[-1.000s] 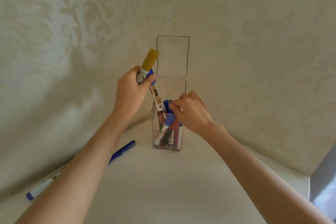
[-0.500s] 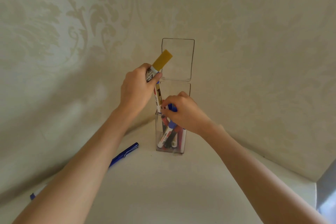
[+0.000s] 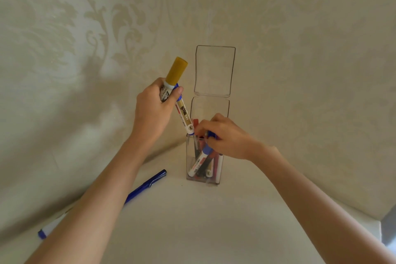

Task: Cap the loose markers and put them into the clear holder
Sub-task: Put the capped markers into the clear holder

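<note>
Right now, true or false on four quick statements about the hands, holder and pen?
1. The lid of the holder is open. True.
2. The left hand is empty. False: it grips a gold-capped marker and a second marker.
3. A blue pen lies on the table, left of the holder. True.
4. The right hand lies flat on the table. False: it is at the holder's mouth, pinching a blue marker.
</note>
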Demonstrator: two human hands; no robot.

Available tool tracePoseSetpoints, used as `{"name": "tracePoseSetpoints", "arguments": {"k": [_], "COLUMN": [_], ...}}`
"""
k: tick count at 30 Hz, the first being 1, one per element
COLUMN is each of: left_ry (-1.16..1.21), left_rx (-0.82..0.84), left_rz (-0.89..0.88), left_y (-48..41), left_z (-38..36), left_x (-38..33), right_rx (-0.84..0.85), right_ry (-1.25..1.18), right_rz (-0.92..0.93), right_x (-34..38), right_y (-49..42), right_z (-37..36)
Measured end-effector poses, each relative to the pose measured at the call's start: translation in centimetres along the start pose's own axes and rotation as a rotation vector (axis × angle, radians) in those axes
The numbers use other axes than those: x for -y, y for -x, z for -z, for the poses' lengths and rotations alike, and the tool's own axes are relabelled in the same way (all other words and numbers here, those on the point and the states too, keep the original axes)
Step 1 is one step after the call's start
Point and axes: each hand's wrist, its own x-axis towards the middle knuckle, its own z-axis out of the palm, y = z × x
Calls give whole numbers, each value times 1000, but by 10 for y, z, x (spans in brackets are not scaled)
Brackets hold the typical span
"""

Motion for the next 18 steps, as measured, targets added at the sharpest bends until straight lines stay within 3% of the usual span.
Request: {"name": "tracePoseSetpoints", "arguments": {"k": [5,9,14,18], "left_ry": [15,-98,-286,-340], "left_rx": [7,111,273,283], "left_rz": [-5,-38,-46,-8], "left_y": [-1,-2,20,38], "left_z": [-4,-16,-30,-33], "left_x": [-1,-5,5,19], "right_rx": [-25,-116,-143,-179], "right_ry": [217,416,375,341], "right_rz": [89,164,148,132], "right_x": [-10,-13,-18,-19], "right_y": [-1,-1,5,9], "right_z": [4,4,-1,-3]}}
